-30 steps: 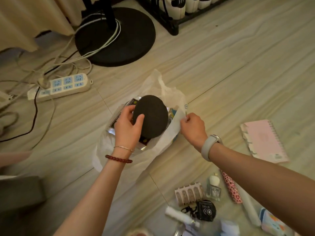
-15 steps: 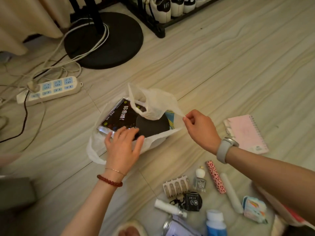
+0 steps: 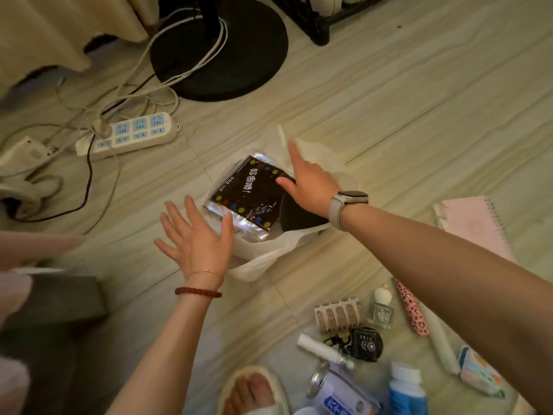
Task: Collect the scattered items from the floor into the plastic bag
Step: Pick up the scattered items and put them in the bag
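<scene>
A white plastic bag (image 3: 263,259) lies open on the wooden floor. Inside it sit a black shiny packet with coloured dots (image 3: 248,193) and a black round disc (image 3: 299,218), partly under my right wrist. My left hand (image 3: 196,238) hovers spread flat at the bag's near-left edge, holding nothing. Fingers straight, my right hand (image 3: 311,182) reaches over the bag's far side and touches the packet. Loose items lie at lower right: a strip of vials (image 3: 338,314), a small perfume bottle (image 3: 381,310), a leopard-print tube (image 3: 411,310), a black camera charm (image 3: 366,344), a pink notebook (image 3: 475,223).
A black round stand base (image 3: 239,64) with cables, a power strip (image 3: 131,134) and a shoe rack (image 3: 326,22) stand at the back. A white tube (image 3: 323,350), a can (image 3: 341,396), a blue bottle (image 3: 408,390) and a small pack (image 3: 478,374) lie near my slippered foot (image 3: 254,390).
My right hand has let go of the bag's handle and moved left over the packet. My left hand has opened and pulled back to the bag's near-left edge. The disc lies inside.
</scene>
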Tool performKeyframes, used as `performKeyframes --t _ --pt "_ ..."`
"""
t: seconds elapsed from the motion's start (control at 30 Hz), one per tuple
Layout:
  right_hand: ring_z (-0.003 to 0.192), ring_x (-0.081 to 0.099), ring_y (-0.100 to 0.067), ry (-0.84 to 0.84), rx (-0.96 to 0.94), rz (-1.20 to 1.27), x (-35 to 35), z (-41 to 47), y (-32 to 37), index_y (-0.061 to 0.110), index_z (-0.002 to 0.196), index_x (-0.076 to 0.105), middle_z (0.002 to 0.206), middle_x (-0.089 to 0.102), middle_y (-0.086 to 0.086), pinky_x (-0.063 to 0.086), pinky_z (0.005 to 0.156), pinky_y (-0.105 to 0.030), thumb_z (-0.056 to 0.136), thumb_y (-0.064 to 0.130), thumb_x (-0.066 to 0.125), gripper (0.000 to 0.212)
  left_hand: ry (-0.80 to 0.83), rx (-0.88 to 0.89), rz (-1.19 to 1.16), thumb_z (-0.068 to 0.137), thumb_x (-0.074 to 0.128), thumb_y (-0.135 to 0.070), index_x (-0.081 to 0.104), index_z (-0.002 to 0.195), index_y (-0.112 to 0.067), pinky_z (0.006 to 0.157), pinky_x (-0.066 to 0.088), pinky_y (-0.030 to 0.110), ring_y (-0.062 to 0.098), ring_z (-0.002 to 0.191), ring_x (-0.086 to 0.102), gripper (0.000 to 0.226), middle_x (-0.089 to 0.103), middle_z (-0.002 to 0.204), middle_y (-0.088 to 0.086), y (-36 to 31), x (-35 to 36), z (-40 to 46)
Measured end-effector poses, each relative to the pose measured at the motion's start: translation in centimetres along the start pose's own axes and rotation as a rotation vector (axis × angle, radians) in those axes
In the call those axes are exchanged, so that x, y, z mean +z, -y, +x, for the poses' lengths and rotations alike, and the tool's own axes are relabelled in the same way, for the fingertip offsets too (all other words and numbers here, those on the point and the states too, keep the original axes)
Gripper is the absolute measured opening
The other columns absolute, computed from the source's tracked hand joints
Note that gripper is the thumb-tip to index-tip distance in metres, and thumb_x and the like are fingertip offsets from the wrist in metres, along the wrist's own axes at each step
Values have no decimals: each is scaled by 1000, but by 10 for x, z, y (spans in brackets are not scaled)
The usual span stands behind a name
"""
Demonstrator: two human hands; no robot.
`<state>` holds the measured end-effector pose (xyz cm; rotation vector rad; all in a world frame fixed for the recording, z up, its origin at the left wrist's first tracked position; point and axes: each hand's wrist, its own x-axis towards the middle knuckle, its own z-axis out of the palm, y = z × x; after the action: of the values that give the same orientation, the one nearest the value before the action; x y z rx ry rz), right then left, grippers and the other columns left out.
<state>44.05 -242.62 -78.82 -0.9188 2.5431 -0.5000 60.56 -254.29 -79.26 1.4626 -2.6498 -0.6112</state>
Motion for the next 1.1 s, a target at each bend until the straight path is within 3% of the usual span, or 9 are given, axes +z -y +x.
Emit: performKeyframes --t 0.13,0.2,0.27,0.37,0.5,0.63,0.73,0.93,1.1 --pt "51 45 -22 -93 52 -55 4 -14 -4 11 145 1 60 47 -2 30 45 -30 97 38 33 65 308 -453 -524 86 52 -46 19 141 -7 104 38 47 31 124 42 74 39 137 14 10 10 22" --pt "64 54 -33 -84 22 -106 2 -27 -16 8 137 28 73 59 -11 34 53 -33 97 34 33 47 190 -422 -661 89 51 -32 55 108 -9 89 50 44 28 104 57 30 56 104 10 13 17 20" --pt "77 60 -40 -161 7 -93 -8 -38 -27 4 110 50 86 65 -20 34 57 -35 97 28 33 31 71 -344 -751 93 45 -22 55 73 -19 67 56 37 18 70 66 22 57 79 7 5 11 18" --pt "68 60 -39 -387 23 -41 -41 -48 -35 4 99 52 74 62 -17 29 55 -32 97 24 35 27 -53 -187 -802 95 42 -21 59 82 -15 52 50 29 2 39 54 22 50 70 1 -16 -9 24" --pt "65 59 -41 -603 -22 38 -90 -51 -27 1 95 55 71 64 -22 33 53 -34 96 20 42 23 -85 -50 -849 95 41 -22 58 86 -16 42 50 12 19 76 57 20 56 88 10 -52 -43 35" --pt "52 54 -34 -821 -53 87 -132 -73 -15 0 89 57 58 54 -11 23 42 -24 93 15 47 18 -55 -7 -975 96 38 -26 51 69 -26 65 56 35 27 80 60 30 57 85 11 -85 -83 28" --pt "63 58 -35 -921 20 219 -151 -96 -22 0 97 54 74 65 -19 31 52 -29 93 16 48 18 -110 47 -937 95 39 -24 56 75 -23 69 45 29 16 79 53 26 55 78 -2 -93 -100 25" --pt "105 55 -38 -348 355 -275 -110 -113 -69 17 135 31 121 56 -17 41 78 -43 93 24 41 43 13 65 -42 92 41 -37 35 137 -19 101 33 52 37 126 37 49 38 140 18 -73 -69 18" --pt "136 31 -36 -392 51 -584 -87 -106 -77 20 134 39 148 34 -14 14 106 -67 88 36 42 49 -305 673 273 86 35 -47 35 136 -16 109 -2 58 38 140 17 59 32 147 15 -90 -49 -21"
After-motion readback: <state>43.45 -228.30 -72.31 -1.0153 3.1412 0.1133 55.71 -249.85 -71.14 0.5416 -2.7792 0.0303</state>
